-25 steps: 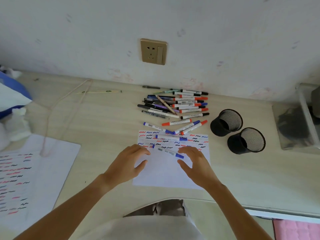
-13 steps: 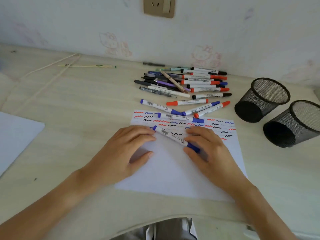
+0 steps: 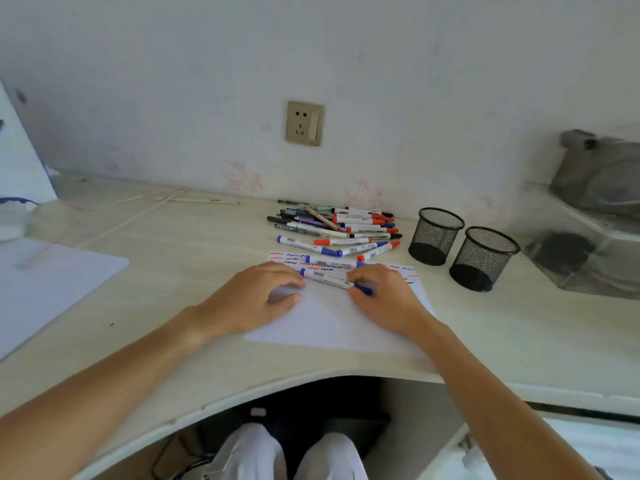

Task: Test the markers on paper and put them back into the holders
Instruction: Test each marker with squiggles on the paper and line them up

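Right fingers: your right hand [image 3: 388, 299] curls round the blue-capped end of the marker [image 3: 327, 279], pinching it.
Left fingers: your left hand [image 3: 252, 299] curls at the marker's other end, fingertips touching it.
Marker: lies across the paper [image 3: 332, 317].
Holders: 2 mesh holders [image 3: 435, 236] right of the paper.
Pile: markers [image 3: 343, 225] just beyond the paper.

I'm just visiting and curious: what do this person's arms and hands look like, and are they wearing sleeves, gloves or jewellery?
Both forearms are bare as far as the head view shows; no sleeve reaches them. The left hand and the right hand wear no gloves, and no ring, watch or bracelet shows. The fingernails look short and unpainted. Below the desk edge, the person's lap shows white clothing.
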